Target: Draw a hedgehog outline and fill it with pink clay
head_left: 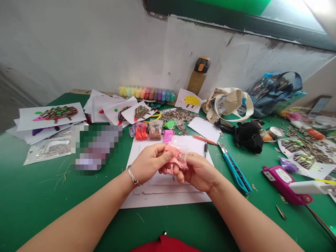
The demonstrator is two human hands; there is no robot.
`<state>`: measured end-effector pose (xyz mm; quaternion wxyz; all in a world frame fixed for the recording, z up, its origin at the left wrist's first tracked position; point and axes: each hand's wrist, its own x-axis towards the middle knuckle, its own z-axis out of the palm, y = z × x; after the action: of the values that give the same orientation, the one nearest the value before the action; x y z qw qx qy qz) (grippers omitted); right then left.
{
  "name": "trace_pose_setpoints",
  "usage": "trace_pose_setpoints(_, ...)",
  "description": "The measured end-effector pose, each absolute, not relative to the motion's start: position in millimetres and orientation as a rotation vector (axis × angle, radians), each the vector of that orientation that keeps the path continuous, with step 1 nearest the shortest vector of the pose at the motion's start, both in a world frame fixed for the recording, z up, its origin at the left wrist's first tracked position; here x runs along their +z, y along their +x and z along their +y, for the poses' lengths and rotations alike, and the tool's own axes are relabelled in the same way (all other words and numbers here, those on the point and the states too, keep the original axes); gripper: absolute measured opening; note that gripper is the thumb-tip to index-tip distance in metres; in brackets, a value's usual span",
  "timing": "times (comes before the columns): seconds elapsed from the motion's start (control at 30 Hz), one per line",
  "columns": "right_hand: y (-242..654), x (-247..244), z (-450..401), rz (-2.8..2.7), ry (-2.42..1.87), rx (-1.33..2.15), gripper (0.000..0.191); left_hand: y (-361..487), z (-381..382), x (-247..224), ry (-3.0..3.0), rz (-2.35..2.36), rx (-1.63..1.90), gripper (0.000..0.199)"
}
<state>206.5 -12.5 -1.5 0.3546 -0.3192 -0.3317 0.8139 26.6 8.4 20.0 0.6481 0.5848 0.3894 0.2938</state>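
Observation:
Between my two hands is a small clear bag of pink modelling clay [176,157], held above a stack of white paper [168,199]. My left hand [151,159] pinches the bag from the left, thumb on top. From the right, my right hand [198,171] grips its other side with fingers curled under. Just beyond lie bags of red clay [141,131], brown clay [155,130], purple-pink clay [168,136] and green clay [170,124]. A black pen [205,149] rests on the paper to the right.
A blue utility knife [235,169] lies right of the paper, near an orange pencil-like stick [204,139]. Sunflower seeds [181,117] are heaped behind. Hedgehog pictures [56,113] are piled at left. A bottle [198,75], tote bag [228,103] and magenta device [286,185] stand around.

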Motion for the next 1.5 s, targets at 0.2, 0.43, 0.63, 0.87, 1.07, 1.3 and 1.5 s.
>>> trace_pose_setpoints(0.2,207.1,-0.8,-14.9,-0.876,-0.82,2.125,0.022,28.5,3.8,25.3,1.342,0.867,0.673,0.03)
trace_pose_setpoints(0.43,202.0,-0.8,-16.8,-0.802,-0.843,2.126,0.012,28.7,1.3,21.8,1.503,0.964,0.717,0.025)
trace_pose_setpoints(0.63,197.2,-4.7,-18.4,-0.795,-0.88,2.178,0.014,27.5,1.3,21.3,1.623,1.047,0.686,0.023)
trace_pose_setpoints(0.87,201.2,0.6,-17.0,-0.792,-0.826,2.121,0.02,29.8,-1.3,17.2,1.65,1.01,0.745,0.024)
trace_pose_setpoints(1.07,201.5,-2.8,-17.6,-0.814,-0.831,2.099,0.025,29.8,-1.9,11.8,1.744,1.028,0.798,0.024)
trace_pose_setpoints(1.3,209.0,-1.0,-13.7,-0.869,-0.847,2.131,0.027,26.9,1.2,10.3,1.752,1.078,0.862,0.021)
trace_pose_setpoints(1.5,218.9,3.4,-9.9,-0.906,-0.833,2.158,0.022,27.7,1.5,16.9,1.657,1.099,0.898,0.022)
